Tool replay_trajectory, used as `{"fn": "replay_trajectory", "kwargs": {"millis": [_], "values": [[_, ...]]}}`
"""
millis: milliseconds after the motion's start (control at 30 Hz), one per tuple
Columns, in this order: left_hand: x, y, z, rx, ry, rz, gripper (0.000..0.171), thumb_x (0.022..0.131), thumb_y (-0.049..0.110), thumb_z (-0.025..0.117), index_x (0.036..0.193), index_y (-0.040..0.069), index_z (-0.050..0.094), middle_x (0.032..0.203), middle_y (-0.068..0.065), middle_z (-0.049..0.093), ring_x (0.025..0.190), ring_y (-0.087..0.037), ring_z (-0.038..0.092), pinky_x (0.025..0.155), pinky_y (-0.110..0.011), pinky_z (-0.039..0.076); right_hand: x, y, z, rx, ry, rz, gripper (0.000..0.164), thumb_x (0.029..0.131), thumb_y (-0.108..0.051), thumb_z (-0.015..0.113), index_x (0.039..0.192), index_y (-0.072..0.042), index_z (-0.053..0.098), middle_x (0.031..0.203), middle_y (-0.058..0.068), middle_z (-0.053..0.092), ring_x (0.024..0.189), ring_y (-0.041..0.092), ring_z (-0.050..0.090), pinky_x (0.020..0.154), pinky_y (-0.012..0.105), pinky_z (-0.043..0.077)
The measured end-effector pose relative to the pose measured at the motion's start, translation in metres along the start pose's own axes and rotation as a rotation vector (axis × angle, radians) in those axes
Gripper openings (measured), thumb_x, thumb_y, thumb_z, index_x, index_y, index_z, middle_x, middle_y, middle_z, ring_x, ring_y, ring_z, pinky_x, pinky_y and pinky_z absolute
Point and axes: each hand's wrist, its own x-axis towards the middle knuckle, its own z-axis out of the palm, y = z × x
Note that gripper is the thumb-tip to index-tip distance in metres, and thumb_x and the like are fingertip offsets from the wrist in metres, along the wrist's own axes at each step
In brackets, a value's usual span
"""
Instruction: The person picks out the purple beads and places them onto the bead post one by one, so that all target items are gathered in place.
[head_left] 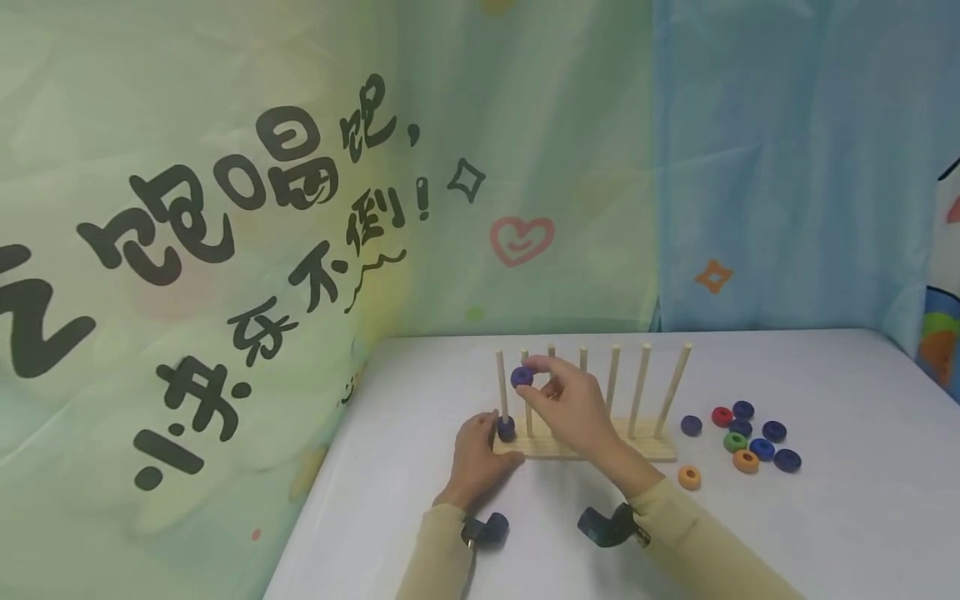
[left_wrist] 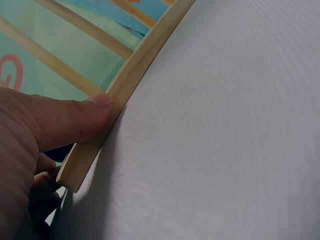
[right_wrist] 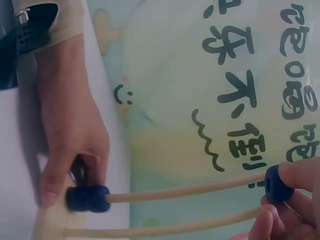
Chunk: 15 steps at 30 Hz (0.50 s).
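Note:
A wooden peg rack [head_left: 600,448] with several upright pegs stands on the table. My left hand [head_left: 478,457] grips its left end, the thumb [left_wrist: 75,117] along the front edge of the base and the other fingers behind. Two dark blue beads [right_wrist: 89,198] sit stacked at the foot of the leftmost peg [head_left: 502,383]. Up near the tops of the left pegs, my right hand [head_left: 573,408] pinches another dark blue bead [head_left: 522,377] between thumb and fingers. In the right wrist view, this bead [right_wrist: 278,185] is close to a peg's tip; whether they touch, I cannot tell.
Right of the rack lie several loose beads: a red one [head_left: 722,417], a green one [head_left: 735,442], orange ones [head_left: 746,461] and several blue ones [head_left: 787,460]. One orange bead [head_left: 689,477] lies nearer the front. Printed curtains [head_left: 525,167] hang behind the white table [head_left: 862,533].

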Motion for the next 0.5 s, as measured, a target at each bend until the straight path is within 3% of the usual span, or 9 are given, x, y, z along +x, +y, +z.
{"fn": "replay_trajectory", "kwargs": {"millis": [233, 500], "values": [[0.001, 0.001, -0.002, -0.019, -0.019, -0.020, 0.082, 0.072, 0.037, 0.082, 0.138, -0.001, 0.051, 0.132, -0.016, 0.055, 0.128, -0.034, 0.046, 0.112, -0.049, 0.032, 0.011, -0.010, 0.000, -0.026, -0.013, -0.064, 0.034, 0.085, -0.015, 0.076, 0.117, -0.010, 0.069, 0.110, 0.004, 0.071, 0.063, 0.009, 0.062, 0.050, 0.024, 0.049], [0.000, 0.000, -0.001, -0.007, -0.013, 0.003, 0.075, 0.071, 0.036, 0.083, 0.131, 0.000, 0.057, 0.129, -0.013, 0.057, 0.125, -0.031, 0.048, 0.110, -0.047, 0.034, 0.019, -0.016, -0.003, 0.039, -0.048, -0.017, 0.034, 0.087, -0.016, 0.074, 0.120, -0.012, 0.068, 0.111, 0.001, 0.070, 0.064, 0.008, 0.063, 0.050, 0.026, 0.050]]}}
